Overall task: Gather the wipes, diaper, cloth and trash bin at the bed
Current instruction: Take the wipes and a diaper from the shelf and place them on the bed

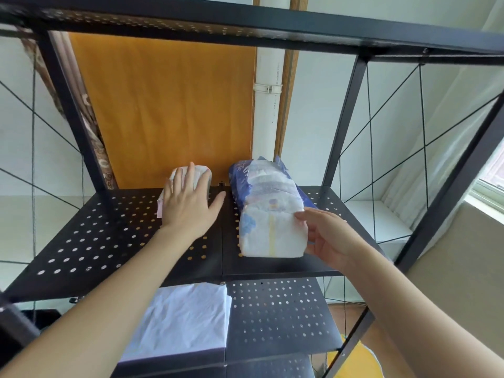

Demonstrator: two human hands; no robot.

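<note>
A black perforated shelf (109, 236) carries a wipes pack (200, 173) and a diaper stack (268, 214) side by side.

The left hand (188, 205) hides most of the wipes pack (191, 174) — its label unreadable.

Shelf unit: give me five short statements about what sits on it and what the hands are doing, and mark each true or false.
1. The left hand lies flat on the wipes pack. True.
2. The right hand is empty and away from everything. False: its fingers touch the front diaper of the stack.
3. The diapers sit in an opened blue package. True.
4. The folded white cloth lies on the same shelf as the diapers. False: it is on the shelf below.
5. The wipes pack stands to the right of the diapers. False: it is to their left.
</note>
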